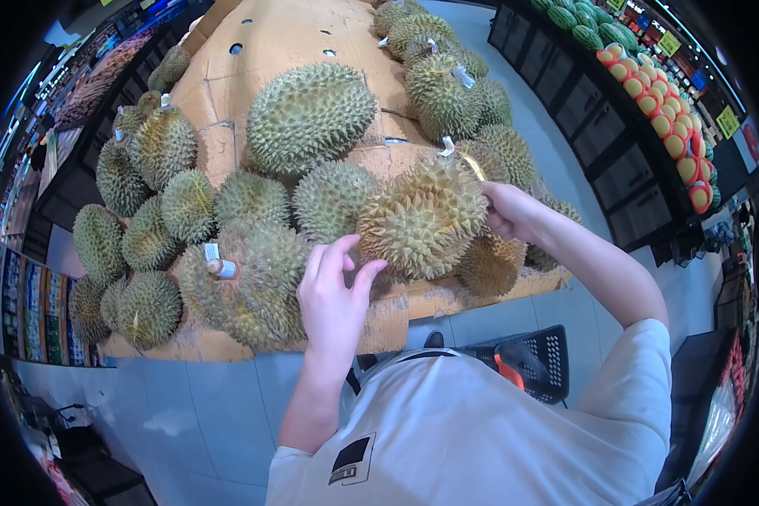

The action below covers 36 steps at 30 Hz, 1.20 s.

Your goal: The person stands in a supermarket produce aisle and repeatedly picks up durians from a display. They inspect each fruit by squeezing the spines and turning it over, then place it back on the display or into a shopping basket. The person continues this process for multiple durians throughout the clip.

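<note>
A golden-brown durian [425,218] with long spines lies across the near part of the cardboard surface. At its right end, beside a yellow strip [472,166], the fingers of my right hand [509,207] are curled against it; the fingertips are partly hidden. My left hand [338,288] is at its lower left side, thumb and fingers spread in a curve, fingertips close to the spines. Whether they touch is unclear. Left of this hand rests a large durian [259,288] with a labelled stem [221,268]. A smaller brownish durian [493,262] sits below my right hand.
More durians line the left [162,147] and right [444,95] sides of the cardboard [297,31], with a big green one [310,117] in the middle. A black basket [547,367] is beside me. Fruit in red wraps [664,111] and watermelons [585,22] fill a right-hand stand.
</note>
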Available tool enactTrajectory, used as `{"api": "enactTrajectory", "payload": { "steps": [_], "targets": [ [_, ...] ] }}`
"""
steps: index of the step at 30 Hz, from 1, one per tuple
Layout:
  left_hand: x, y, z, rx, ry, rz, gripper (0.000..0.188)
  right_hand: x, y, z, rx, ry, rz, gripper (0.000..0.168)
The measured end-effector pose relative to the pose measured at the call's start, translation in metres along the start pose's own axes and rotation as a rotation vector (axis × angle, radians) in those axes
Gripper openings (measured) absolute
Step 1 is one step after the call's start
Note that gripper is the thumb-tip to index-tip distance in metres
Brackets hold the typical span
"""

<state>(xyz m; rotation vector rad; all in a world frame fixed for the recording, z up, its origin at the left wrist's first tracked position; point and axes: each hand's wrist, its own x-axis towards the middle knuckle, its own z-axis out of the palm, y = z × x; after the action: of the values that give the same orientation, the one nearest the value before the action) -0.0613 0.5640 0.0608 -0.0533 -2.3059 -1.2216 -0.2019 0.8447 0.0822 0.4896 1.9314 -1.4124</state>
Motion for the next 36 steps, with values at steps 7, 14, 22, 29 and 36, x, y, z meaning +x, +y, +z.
{"api": "enactTrajectory", "payload": {
  "steps": [7, 14, 22, 29, 36],
  "targets": [
    [-0.031, -0.011, 0.004, -0.061, 0.048, -0.049, 0.032, -0.021, 0.009, 0.015, 0.115, 0.063, -0.032, 0.033],
    [-0.088, -0.022, -0.022, -0.229, -0.057, -0.202, 0.016, -0.029, 0.038, 0.032, -0.004, 0.235, -0.258, 0.041],
    [-0.125, -0.045, -0.015, -0.301, -0.201, -0.419, 0.009, -0.028, 0.053, 0.036, -0.054, 0.361, -0.358, 0.052],
    [-0.144, -0.061, -0.014, -0.368, -0.228, -0.512, 0.005, -0.042, 0.057, 0.045, -0.021, 0.383, -0.375, 0.058],
    [-0.138, -0.068, -0.012, -0.334, -0.252, -0.517, 0.010, -0.047, 0.073, 0.057, 0.007, 0.366, -0.517, 0.053]
  ]
}}
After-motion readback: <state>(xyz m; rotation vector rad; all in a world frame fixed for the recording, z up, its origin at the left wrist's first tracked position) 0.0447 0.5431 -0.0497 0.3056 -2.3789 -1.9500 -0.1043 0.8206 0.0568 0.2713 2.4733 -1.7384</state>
